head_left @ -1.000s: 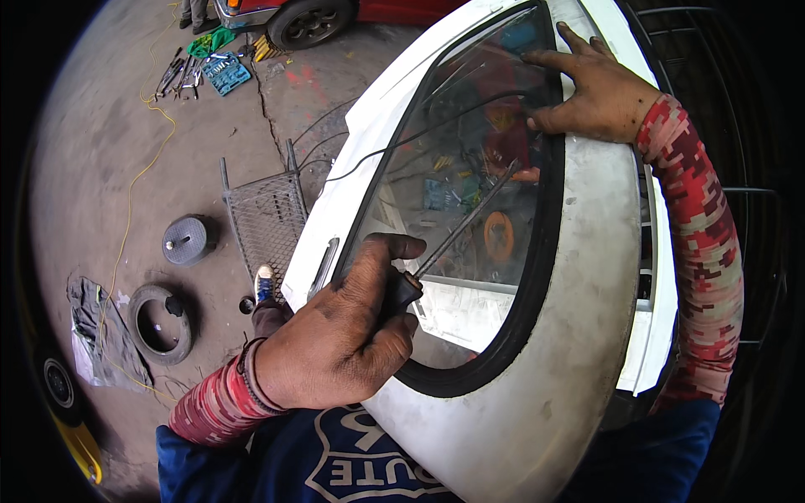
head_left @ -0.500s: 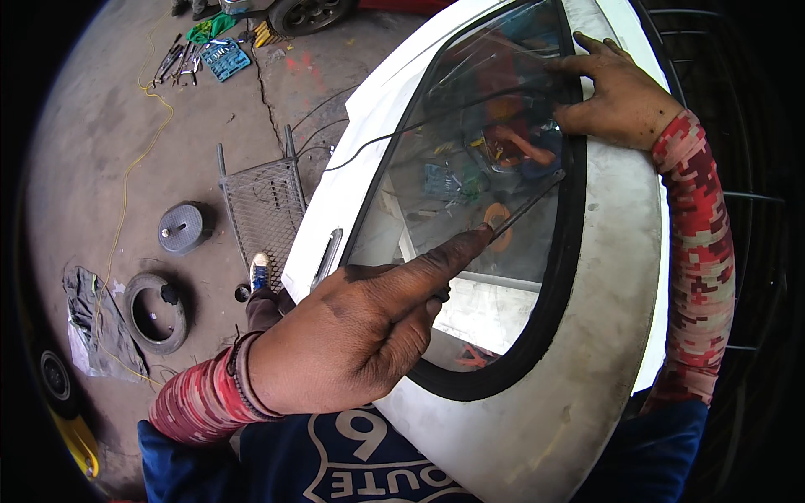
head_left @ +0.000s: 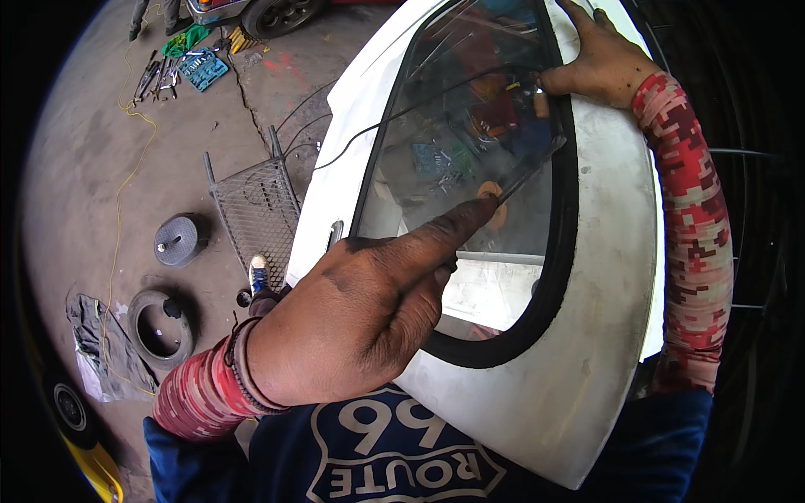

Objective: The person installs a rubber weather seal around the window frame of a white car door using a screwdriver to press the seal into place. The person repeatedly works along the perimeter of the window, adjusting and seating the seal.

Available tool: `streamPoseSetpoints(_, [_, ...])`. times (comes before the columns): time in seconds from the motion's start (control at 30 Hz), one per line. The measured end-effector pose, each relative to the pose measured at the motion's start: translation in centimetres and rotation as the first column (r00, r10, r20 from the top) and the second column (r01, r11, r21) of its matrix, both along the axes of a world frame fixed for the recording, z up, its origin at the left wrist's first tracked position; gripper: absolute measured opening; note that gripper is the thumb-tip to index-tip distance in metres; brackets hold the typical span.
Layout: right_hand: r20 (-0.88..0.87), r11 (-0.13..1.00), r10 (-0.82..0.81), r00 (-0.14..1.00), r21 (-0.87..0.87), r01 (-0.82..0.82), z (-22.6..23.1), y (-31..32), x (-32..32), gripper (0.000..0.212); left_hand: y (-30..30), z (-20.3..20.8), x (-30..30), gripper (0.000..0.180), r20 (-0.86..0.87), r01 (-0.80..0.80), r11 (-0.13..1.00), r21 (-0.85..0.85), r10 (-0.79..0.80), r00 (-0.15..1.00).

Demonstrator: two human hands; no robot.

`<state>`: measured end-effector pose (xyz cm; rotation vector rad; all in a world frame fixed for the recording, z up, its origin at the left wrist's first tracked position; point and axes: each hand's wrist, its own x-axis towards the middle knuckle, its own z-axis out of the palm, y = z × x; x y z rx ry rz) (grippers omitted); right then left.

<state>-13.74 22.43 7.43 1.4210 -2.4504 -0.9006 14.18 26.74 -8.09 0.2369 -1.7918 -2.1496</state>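
Note:
A white car door [head_left: 616,277] lies in front of me, its window glass [head_left: 470,222] framed by a black rubber seal [head_left: 565,226]. In my left hand [head_left: 352,310] is a thin-shafted tool like a screwdriver [head_left: 528,174], its handle hidden in my closed fingers. My index finger lies along the shaft, whose tip meets the seal's right side. Farther up that side, my right hand [head_left: 608,63] is spread over the frame, thumb at the seal's edge. A thin black cord [head_left: 402,123] crosses the door and glass toward that thumb.
Left of the door are a mesh metal stand [head_left: 256,201], a round dark lidded object [head_left: 178,241] and a tire [head_left: 161,329]. A blue tool tray [head_left: 204,69] and several hand tools [head_left: 155,77] lie farther off. A yellow cord [head_left: 127,180] runs along the floor.
The view has shifted, so the door sits slightly higher and farther left. Both hands keep nearly the same places on it. More of another person's legs shows at the top left.

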Motion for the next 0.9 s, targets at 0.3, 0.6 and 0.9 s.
streamPoseSetpoints(0.3, [-0.035,0.975,0.141,0.989,-0.166,-0.145,-0.7,-1.8,-4.5,0.120,-1.3,1.3,-1.4,0.059,-0.022,-0.016,0.995,-0.099,0.014,1.000])
streamPoseSetpoints(0.6, [0.042,1.000,-0.020,0.999,0.010,0.020,2.4,-2.0,1.9,0.108,-1.8,3.3,-1.1,0.064,0.037,-0.029,0.973,-0.230,0.038,0.999])
streamPoseSetpoints(0.9, [0.100,0.998,0.050,0.994,0.037,-0.054,2.5,-1.1,2.3,0.102,1.4,2.3,-3.0,0.056,-0.093,-0.042,0.975,0.216,0.063,0.994])
